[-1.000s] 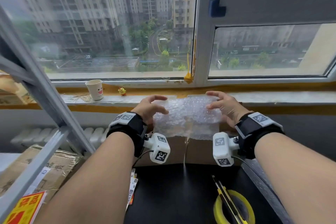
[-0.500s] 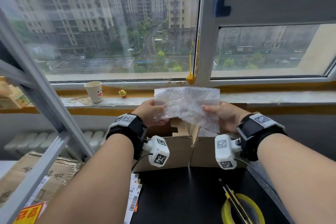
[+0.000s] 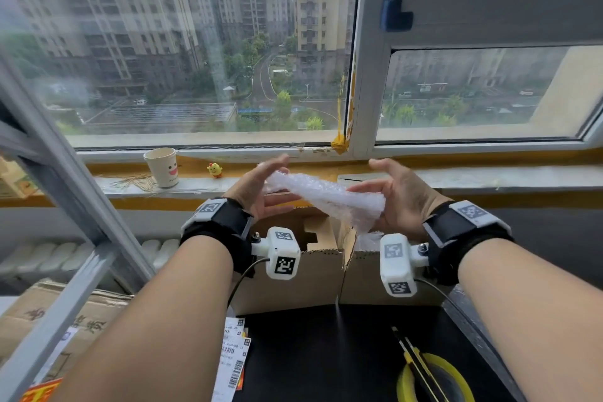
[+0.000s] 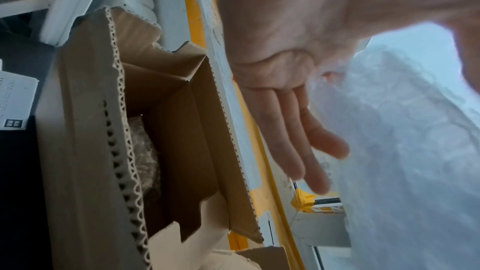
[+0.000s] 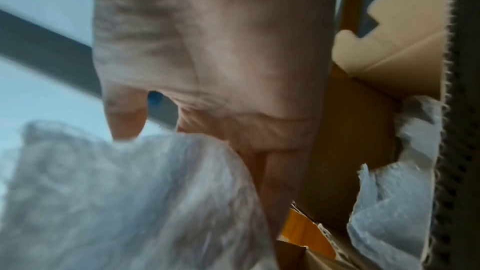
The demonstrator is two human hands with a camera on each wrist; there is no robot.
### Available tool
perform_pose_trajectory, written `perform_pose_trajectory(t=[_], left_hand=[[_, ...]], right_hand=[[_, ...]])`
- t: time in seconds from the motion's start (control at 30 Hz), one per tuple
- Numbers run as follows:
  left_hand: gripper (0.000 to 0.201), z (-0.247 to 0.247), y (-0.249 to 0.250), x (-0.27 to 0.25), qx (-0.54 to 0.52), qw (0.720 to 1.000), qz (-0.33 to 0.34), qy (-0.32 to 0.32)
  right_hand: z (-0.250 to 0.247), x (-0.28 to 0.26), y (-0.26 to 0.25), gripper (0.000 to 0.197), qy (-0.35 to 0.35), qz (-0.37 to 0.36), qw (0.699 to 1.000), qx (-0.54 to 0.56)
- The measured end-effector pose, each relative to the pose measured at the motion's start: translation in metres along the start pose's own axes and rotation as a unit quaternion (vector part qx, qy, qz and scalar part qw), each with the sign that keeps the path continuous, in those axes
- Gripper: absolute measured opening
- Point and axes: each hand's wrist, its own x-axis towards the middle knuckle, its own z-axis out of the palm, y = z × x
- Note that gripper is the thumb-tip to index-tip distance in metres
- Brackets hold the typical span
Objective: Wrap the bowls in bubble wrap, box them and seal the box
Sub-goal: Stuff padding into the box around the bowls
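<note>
A clear bubble wrap sheet [image 3: 323, 192] is bunched into a narrow slanting bundle between my two hands, above the open cardboard box [image 3: 293, 274]. My left hand [image 3: 264, 186] has straight fingers, with the wrap [image 4: 402, 130] lying against its palm side. My right hand [image 3: 385, 196] cups the lower end of the wrap [image 5: 116, 192]; its thumb is raised and its fingers are extended. Inside the box [image 4: 85, 130] sits something covered in bubble wrap [image 4: 144, 151]. More wrap [image 5: 389, 223] shows in the box in the right wrist view. No bare bowl is visible.
A yellow tape roll [image 3: 434, 378] with a box cutter [image 3: 411, 356] across it lies on the black table [image 3: 310, 352]. Printed labels [image 3: 235, 356] lie at the table's left edge. A paper cup [image 3: 162, 166] and a small yellow toy [image 3: 214, 170] stand on the windowsill. A grey metal frame [image 3: 65, 192] slants at the left.
The sheet was held spread out between both hands; now it is gathered into a narrow bundle. Both hands have turned palm to palm and their fingers have straightened.
</note>
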Motion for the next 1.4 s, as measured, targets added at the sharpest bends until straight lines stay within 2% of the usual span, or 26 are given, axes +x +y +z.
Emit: perform_pose_trajectory(t=[0.07, 0.1, 0.17, 0.23, 0.33, 0.43, 0.5, 0.53, 0.67, 0.73, 0.77, 0.8, 0.83, 0.87, 0.9, 0.97, 1.0, 1.07, 1.1, 1.17, 1.27, 1.4], left_hand=[[0.041, 0.0, -0.003, 0.006, -0.021, 0.999, 0.028, 0.027], [0.044, 0.0, -0.003, 0.009, -0.062, 0.997, 0.031, 0.043], [0.041, 0.0, -0.001, 0.008, -0.14, 0.988, 0.018, 0.062], [0.035, -0.004, -0.003, 0.008, -0.154, 0.986, -0.013, 0.066], [0.036, -0.012, -0.007, 0.009, -0.118, 0.991, -0.041, 0.054], [0.038, -0.012, -0.009, 0.007, -0.025, 0.996, -0.082, 0.002], [0.03, -0.011, -0.009, 0.005, 0.022, 0.995, -0.089, -0.029], [0.025, -0.011, -0.01, 0.006, 0.034, 0.995, -0.089, -0.033], [0.013, -0.017, -0.011, 0.002, 0.077, 0.992, -0.087, -0.042], [0.011, -0.028, -0.014, 0.007, 0.104, 0.993, -0.056, 0.023], [0.011, -0.038, -0.019, 0.014, 0.147, 0.985, -0.018, 0.09], [0.011, -0.051, -0.024, 0.022, 0.235, 0.957, 0.029, 0.168], [0.012, -0.064, -0.029, 0.028, 0.34, 0.909, 0.059, 0.233], [0.014, -0.077, -0.035, 0.032, 0.429, 0.862, 0.056, 0.264], [0.017, -0.088, -0.041, 0.037, 0.485, 0.832, 0.031, 0.267], [0.01, -0.104, -0.053, 0.039, 0.532, 0.817, -0.054, 0.215], [0.018, -0.108, -0.06, 0.039, 0.563, 0.804, -0.089, 0.169], [0.061, -0.112, -0.073, 0.041, 0.607, 0.78, -0.12, 0.096], [0.074, -0.111, -0.076, 0.041, 0.614, 0.776, -0.12, 0.079], [0.083, -0.11, -0.081, 0.043, 0.631, 0.764, -0.117, 0.06], [0.094, -0.112, -0.082, 0.039, 0.649, 0.753, -0.105, 0.029], [0.111, -0.126, -0.084, 0.024, 0.628, 0.775, -0.073, -0.007]], right_hand=[[0.008, 0.005, -0.001, 0.012, 0.003, -0.03, 0.996, -0.079], [0.012, 0.008, -0.001, 0.009, 0.0, -0.054, 0.993, -0.103], [0.019, 0.016, -0.001, 0.025, -0.005, -0.083, 0.987, -0.139], [0.027, 0.02, -0.001, 0.033, -0.005, -0.1, 0.977, -0.19], [0.039, 0.029, 0.0, 0.058, 0.014, -0.127, 0.951, -0.28], [0.049, 0.039, 0.003, 0.088, 0.018, -0.152, 0.938, -0.31], [0.056, 0.044, 0.006, 0.093, 0.0, -0.155, 0.933, -0.324], [0.059, 0.046, 0.007, 0.089, -0.004, -0.153, 0.93, -0.333], [0.073, 0.053, 0.011, 0.05, 0.025, -0.156, 0.909, -0.385], [0.077, 0.059, 0.014, 0.041, 0.06, -0.175, 0.887, -0.424], [0.079, 0.064, 0.016, 0.039, 0.085, -0.184, 0.874, -0.442], [0.079, 0.068, 0.017, 0.036, 0.103, -0.186, 0.862, -0.459], [0.08, 0.071, 0.019, 0.033, 0.111, -0.18, 0.849, -0.483], [0.08, 0.074, 0.021, 0.029, 0.11, -0.17, 0.833, -0.516], [0.081, 0.076, 0.023, 0.028, 0.103, -0.157, 0.815, -0.549], [0.083, 0.082, 0.031, 0.03, 0.09, -0.119, 0.784, -0.602], [0.084, 0.085, 0.036, 0.029, 0.089, -0.105, 0.768, -0.626], [0.088, 0.09, 0.045, 0.022, 0.099, -0.085, 0.731, -0.67], [0.091, 0.094, 0.049, 0.017, 0.099, -0.081, 0.718, -0.685], [0.096, 0.104, 0.055, 0.006, 0.091, -0.071, 0.698, -0.707], [0.112, 0.115, 0.061, 0.007, 0.064, -0.036, 0.667, -0.741], [0.139, 0.125, 0.065, 0.032, 0.036, -0.02, 0.638, -0.769]])
